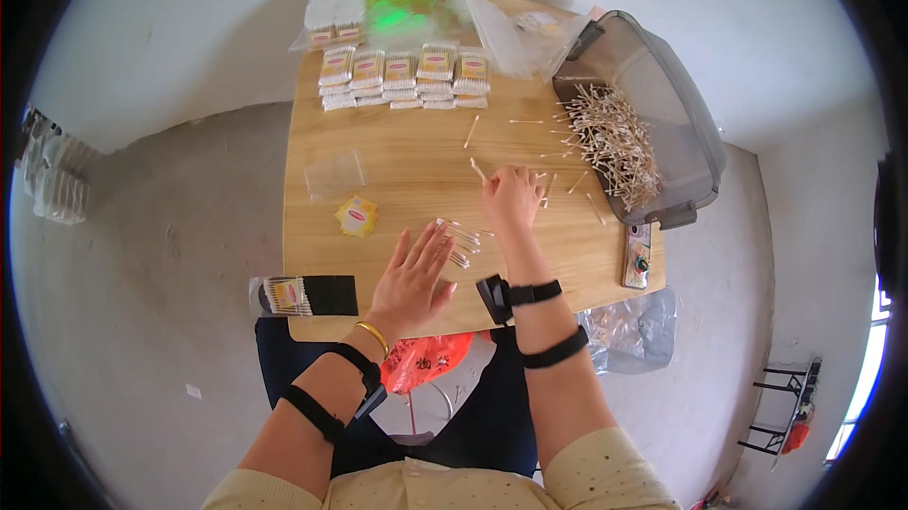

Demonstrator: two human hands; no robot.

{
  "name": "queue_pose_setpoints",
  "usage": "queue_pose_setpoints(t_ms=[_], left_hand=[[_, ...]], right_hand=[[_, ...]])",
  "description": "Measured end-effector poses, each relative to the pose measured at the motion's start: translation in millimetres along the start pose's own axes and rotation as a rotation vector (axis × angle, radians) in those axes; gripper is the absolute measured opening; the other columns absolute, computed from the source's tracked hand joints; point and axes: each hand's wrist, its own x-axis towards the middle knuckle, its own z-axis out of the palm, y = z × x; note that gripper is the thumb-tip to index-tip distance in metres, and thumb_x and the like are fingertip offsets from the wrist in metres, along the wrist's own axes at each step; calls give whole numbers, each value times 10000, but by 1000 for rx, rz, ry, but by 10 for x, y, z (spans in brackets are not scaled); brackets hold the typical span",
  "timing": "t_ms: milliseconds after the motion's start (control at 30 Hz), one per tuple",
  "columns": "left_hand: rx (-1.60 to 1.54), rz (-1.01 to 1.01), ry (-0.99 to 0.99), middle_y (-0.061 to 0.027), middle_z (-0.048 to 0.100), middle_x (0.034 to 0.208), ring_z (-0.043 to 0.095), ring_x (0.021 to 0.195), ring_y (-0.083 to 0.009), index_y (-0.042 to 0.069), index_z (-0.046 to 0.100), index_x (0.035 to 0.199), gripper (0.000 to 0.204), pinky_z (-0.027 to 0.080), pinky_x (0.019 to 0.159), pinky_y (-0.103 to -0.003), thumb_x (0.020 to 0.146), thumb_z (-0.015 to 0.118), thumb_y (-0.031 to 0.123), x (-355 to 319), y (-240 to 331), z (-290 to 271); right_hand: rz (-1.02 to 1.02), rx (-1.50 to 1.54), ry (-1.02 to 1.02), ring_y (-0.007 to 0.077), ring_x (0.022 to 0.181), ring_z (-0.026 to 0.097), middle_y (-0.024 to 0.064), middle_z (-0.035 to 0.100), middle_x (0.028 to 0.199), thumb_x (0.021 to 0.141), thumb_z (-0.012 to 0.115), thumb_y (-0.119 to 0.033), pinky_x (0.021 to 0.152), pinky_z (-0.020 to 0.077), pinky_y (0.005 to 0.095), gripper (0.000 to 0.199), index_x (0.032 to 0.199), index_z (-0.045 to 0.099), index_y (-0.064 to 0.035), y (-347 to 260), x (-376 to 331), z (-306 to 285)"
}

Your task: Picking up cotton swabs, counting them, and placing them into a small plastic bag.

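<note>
From my remote seat, what lies nearest is a red bag hanging under the worktop's near edge. Just above, a black pad juts past the left edge, with a filled packet at its outer end, perhaps parked there to be out of the way. I see the left hand spread palm-down, fingers straight and nearly together, gripping nothing; it lies over a small row of cotton swabs, probably to stop them rolling. The phone sits at the right edge, clear of both arms. Left of the row, yellow cards are fanned in a pile within easy reach, a clear bag flat beyond them. The right hand is curled closed, with a single swab poking out at the thumb side, apparently pinched; I cannot tell what else its fingers cover. Farther right, a grey tub is tipped so its mouth faces that hand, which I'd judge makes the swab heap easier to reach. Farthest back, finished-looking packets stand in neat stacks, presumably kept apart from the loose ones.
</note>
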Motion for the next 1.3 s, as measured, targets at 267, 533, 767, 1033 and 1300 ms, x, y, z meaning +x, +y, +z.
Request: queue_pose_setpoints(t_ms=[267, 533, 767, 1033, 1300], left_hand=[[-6, -4, 19, -155, 285, 1673, 240, 1567, -298, 59, 322, 1596, 767, 146, 1282, -531, 961, 602, 384, -14, -13, -10], [-8, -1, 13, -155, 271, 1678, 221, 1575, -294, 36, 288, 1603, 785, 150, 1284, -523, 967, 593, 377, -9, -3, -36], [10, -7, -2, -154, 280, 1673, 217, 1574, -293, 26, 295, 1597, 785, 146, 1284, -525, 965, 591, 387, -38, -19, 2], [-115, 10, 47, -176, 285, 1657, 226, 1565, -331, 19, 312, 1583, 776, 146, 1281, -533, 957, 610, 366, -12, -29, -27], [92, 101, 57, -200, 232, 1678, 186, 1573, -366, 6, 296, 1591, 760, 118, 1278, -550, 1004, 565, 406, 287, -131, -111]], right_hand=[[-275, 127, 145, 335, 1161, 573, 103, 633, 1137, 840, 722, -145, 956, 462, 476, 168, 1007, 713, -141, -279, 66, -139], [-404, 52, 120, 351, 1079, 570, 105, 607, 1109, 832, 730, -111, 942, 467, 490, 68, 899, 726, -120, -150, 577, -36], [-446, 299, -35, 339, 1025, 575, 109, 626, 1028, 889, 693, -125, 901, 484, 468, 41, 870, 720, -100, -167, -333, 79], [-236, 662, 247, 350, 1058, 567, 151, 618, 1073, 933, 607, -21, 915, 482, 446, 192, 1085, 714, -69, 86, -917, 102], [-263, 645, 307, 392, 1098, 556, 183, 605, 1152, 940, 538, -4, 969, 461, 468, 258, 1178, 632, -31, 136, -1035, 31]])
